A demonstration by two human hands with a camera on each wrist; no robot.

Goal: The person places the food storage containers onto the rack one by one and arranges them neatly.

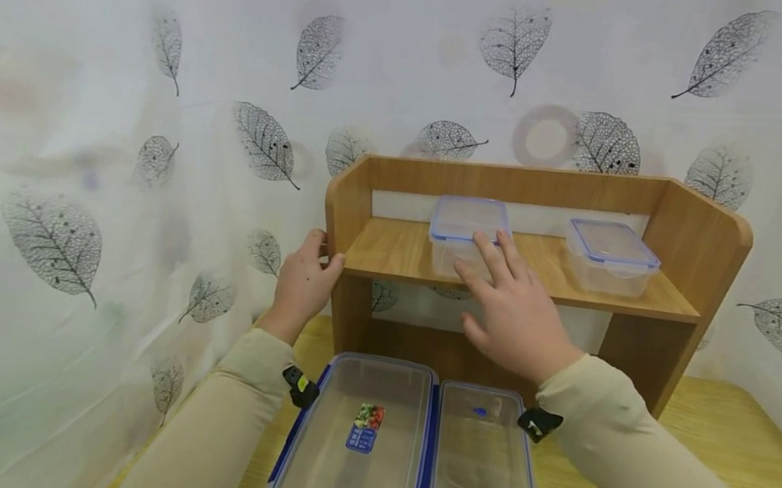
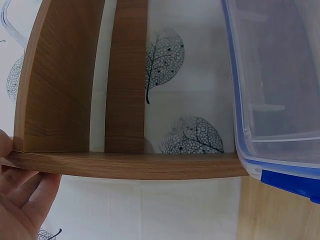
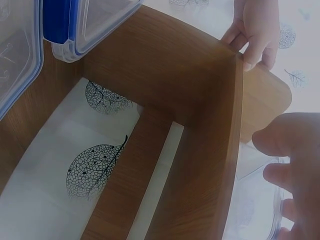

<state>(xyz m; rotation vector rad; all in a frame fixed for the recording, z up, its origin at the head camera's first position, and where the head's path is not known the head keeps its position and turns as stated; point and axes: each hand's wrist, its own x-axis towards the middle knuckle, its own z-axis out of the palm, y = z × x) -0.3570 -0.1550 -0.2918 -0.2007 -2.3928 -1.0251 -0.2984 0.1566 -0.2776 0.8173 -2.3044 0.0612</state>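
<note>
A wooden desktop shelf stands against the wall. My left hand grips the left upright near the shelf board, its thumb in front; the left wrist view shows the same hand with fingers curled round the wooden edge. On the board sits a clear lidded food container with a blue-lined lid. My right hand is in front of it, fingers extended and spread, partly covering it. The right wrist view shows that hand beside the container; whether they touch I cannot tell.
A second clear container stands on the shelf's right side. Below, on the wooden table, lie a large blue-clipped container and a smaller lidded one. Leaf-patterned sheeting hangs behind and to the left.
</note>
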